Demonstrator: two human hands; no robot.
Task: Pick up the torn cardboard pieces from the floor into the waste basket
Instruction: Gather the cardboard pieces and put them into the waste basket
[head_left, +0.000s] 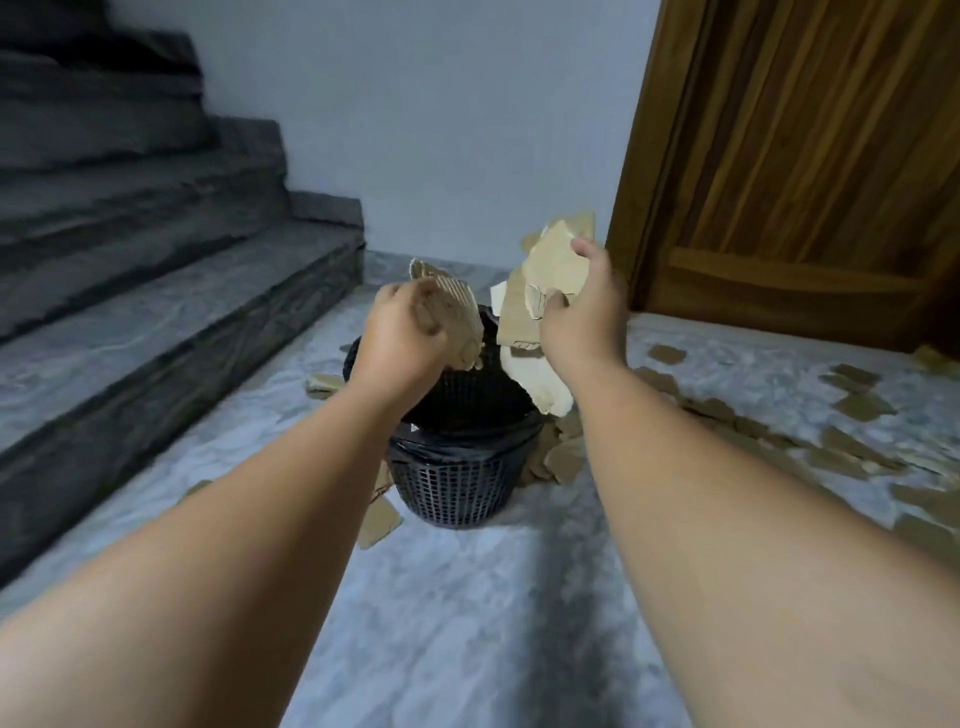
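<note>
A dark mesh waste basket (457, 488) with a black liner stands on the marble floor in the middle of the view. My left hand (402, 332) grips a bunch of torn cardboard pieces (457, 312) right above the basket's mouth. My right hand (582, 306) holds a larger stack of torn cardboard (540, 291) over the basket's right rim, and one pale piece hangs down toward the opening. More torn cardboard pieces (852, 405) lie scattered on the floor to the right and around the basket's foot.
Dark stone stairs (156, 291) rise on the left. A wooden door (800, 171) fills the back right, with a pale wall (441, 130) behind the basket. A cardboard scrap (382, 522) lies at the basket's left foot.
</note>
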